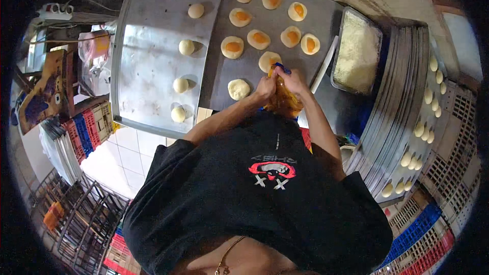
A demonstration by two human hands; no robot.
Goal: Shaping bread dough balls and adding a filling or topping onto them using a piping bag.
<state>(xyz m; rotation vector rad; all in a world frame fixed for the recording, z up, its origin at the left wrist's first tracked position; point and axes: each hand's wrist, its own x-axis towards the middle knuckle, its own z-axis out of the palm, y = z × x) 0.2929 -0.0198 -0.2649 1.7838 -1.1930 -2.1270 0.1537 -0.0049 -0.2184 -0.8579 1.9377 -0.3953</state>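
Observation:
Both my hands are closed around a bag of orange filling [283, 103], its lower part bulging close to my shirt. My left hand [265, 87] grips one side of the bag, and my right hand [293, 80] squeezes it near the narrow end, where something blue shows. That end is over the near edge of a flattened dough round [267, 61]; whether filling is coming out there is hard to see. Left of my hands lies a plain dough round [238, 89]. Farther off, several rounds carry an orange dollop, such as this filled dough round [259, 39].
The rounds lie on a dark metal tray [216, 66]. Dough balls [181, 85] line the right side of a silvery tray [147, 71]. To the right are a pan of pale crumbs [358, 46], a long pale flat strip [326, 63] and stacked trays [387, 102].

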